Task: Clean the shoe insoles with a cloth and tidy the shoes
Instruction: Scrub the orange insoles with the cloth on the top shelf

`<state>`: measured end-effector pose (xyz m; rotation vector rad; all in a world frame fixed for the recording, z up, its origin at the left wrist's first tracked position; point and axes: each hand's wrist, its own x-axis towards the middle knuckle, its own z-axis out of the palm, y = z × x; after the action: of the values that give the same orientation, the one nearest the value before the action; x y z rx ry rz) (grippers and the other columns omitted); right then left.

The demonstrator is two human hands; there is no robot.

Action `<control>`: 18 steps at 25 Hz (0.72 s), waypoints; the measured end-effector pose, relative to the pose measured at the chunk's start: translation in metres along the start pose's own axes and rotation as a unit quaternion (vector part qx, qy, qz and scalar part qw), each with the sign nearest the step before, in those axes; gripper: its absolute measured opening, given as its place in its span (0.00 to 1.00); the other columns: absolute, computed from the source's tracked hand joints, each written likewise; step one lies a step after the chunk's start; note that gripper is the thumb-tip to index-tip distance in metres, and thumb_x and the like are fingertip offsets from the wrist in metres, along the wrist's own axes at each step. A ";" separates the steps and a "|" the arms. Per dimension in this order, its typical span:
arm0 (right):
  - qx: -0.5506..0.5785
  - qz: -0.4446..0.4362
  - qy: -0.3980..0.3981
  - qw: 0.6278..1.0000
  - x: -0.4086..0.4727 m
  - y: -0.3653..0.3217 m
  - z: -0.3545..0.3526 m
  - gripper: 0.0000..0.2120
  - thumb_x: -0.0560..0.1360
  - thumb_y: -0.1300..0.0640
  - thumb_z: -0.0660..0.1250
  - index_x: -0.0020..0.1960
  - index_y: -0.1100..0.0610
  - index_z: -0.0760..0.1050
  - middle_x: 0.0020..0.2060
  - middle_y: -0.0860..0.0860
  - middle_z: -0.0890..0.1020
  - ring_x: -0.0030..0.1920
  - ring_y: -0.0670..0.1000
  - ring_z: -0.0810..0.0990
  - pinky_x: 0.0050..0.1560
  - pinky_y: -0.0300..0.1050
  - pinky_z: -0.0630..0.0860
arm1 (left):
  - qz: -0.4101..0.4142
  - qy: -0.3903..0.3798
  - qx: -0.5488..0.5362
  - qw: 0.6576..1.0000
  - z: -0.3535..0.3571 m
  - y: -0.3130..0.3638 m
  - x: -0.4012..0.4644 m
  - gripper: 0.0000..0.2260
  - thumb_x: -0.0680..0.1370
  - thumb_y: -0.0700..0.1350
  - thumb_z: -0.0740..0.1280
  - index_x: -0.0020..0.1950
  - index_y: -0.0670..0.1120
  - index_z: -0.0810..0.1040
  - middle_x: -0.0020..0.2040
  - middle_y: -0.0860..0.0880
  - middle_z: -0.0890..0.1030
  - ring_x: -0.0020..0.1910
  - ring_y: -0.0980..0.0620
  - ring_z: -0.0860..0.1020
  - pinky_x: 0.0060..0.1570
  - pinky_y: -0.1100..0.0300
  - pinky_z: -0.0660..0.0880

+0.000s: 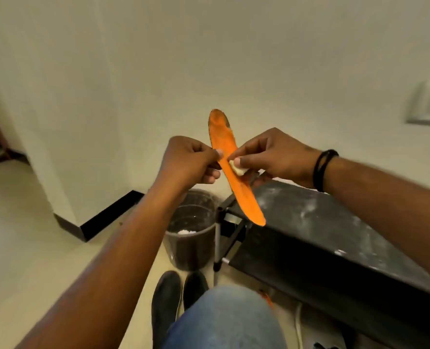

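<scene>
At frame centre the left hand (188, 161) pinches the orange insole (231, 167) by its edge, fingers curled; the right hand (271, 157) presses a small white cloth (238, 170) onto it; black shoes (168, 303) lie lower centre.

At the centre of the frame, the left hand (187, 161) is pinching an orange insole (230, 162) by its edge while the right hand (271, 157) is pressing a small white cloth (238, 170) against its face. Below, two black shoes (177, 295) are sitting beside a dark bin (191, 238), with a black table (334, 238) filling the lower right.
</scene>
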<state>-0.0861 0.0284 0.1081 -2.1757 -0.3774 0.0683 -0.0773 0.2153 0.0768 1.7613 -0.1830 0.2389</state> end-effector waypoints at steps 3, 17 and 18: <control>-0.126 0.023 0.091 0.988 -0.029 0.023 -0.061 0.07 0.76 0.59 0.69 0.51 0.56 0.84 0.41 0.51 0.86 0.41 0.51 0.85 0.34 0.40 0.79 | -0.051 -0.081 -0.066 0.993 0.081 0.024 0.022 0.07 0.78 0.40 0.73 0.46 0.36 0.84 0.37 0.40 0.84 0.31 0.51 0.83 0.34 0.61 0.81; -0.235 0.230 0.136 0.934 -0.132 0.209 -0.142 0.18 0.70 0.71 0.64 0.53 0.56 0.85 0.56 0.52 0.83 0.56 0.51 0.80 0.45 0.39 0.74 | -0.420 -0.360 -0.074 0.830 0.283 -0.034 -0.008 0.09 0.83 0.39 0.64 0.51 0.33 0.78 0.39 0.38 0.82 0.30 0.47 0.84 0.30 0.63 0.81; -0.235 0.235 0.135 0.933 -0.136 0.217 -0.142 0.18 0.70 0.71 0.64 0.52 0.55 0.85 0.56 0.52 0.83 0.56 0.51 0.80 0.46 0.39 0.74 | -0.385 -0.403 -0.045 0.829 0.278 -0.032 -0.005 0.08 0.82 0.39 0.66 0.50 0.33 0.79 0.37 0.40 0.82 0.28 0.50 0.83 0.28 0.65 0.80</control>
<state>-0.1359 -0.2415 0.0067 -2.6635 0.3260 -0.0655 -0.0574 -0.0510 -0.0086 1.6034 -0.0649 -1.1023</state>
